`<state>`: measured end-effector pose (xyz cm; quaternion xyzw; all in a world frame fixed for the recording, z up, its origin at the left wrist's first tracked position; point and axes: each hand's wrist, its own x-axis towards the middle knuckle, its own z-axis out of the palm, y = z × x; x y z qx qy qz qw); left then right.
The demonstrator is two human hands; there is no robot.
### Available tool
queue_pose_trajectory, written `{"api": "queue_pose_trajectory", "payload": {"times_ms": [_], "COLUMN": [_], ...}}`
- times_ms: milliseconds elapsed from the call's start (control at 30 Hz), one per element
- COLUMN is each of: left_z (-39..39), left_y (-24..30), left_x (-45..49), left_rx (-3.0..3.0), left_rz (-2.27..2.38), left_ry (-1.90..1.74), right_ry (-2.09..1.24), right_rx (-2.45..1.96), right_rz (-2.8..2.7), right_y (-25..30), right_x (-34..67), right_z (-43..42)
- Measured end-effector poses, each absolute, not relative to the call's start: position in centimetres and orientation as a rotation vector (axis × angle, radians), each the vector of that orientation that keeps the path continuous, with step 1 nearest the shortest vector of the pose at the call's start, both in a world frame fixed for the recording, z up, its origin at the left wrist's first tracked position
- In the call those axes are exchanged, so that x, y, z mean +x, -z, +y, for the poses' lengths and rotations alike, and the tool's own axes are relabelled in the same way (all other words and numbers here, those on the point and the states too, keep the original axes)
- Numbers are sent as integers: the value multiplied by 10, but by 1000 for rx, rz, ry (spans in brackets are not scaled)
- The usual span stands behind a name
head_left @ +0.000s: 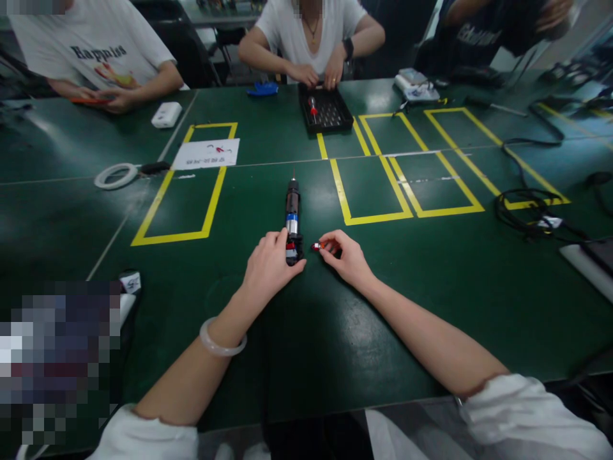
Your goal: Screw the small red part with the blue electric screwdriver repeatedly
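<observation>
In the head view my left hand (271,260) lies closed around the rear of an electric screwdriver (292,211), which rests on the table. Its thin bit points away from me, and behind the dark front a blue band and bare silver motor section are exposed. Red and black parts show between my thumb and fingers. Just right of the screwdriver, apart from it, my right hand (345,257) pinches a small red part with a white patch (316,246). Fingertips cover much of that part, so its kind is unclear.
Yellow tape outlines (378,222) mark the green table (306,358). A black tray (330,115) stands before a person opposite. A printed card (205,154), a white tape roll (115,176) and a white box (166,115) lie left; coiled black cable (527,214) lies right.
</observation>
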<state>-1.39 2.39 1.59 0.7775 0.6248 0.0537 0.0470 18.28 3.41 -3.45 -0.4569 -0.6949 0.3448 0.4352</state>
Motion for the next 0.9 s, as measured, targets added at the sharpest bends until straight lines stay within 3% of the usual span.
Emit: {"api": "queue_pose_trajectory", "payload": {"times_ms": [267,900], "left_z": [20,18], "left_y": [-14,-10], "left_x": [10,11], "left_rx": [2441,2465], "left_rz": [1811,1849], "left_ry": [-218,-248], "right_ry": [-739,-814], "right_rx": [-1148,-1220], "right_rz": [-1848,-1696], "right_y": [36,29], "right_x": [183,183], "right_z": [35,31]}}
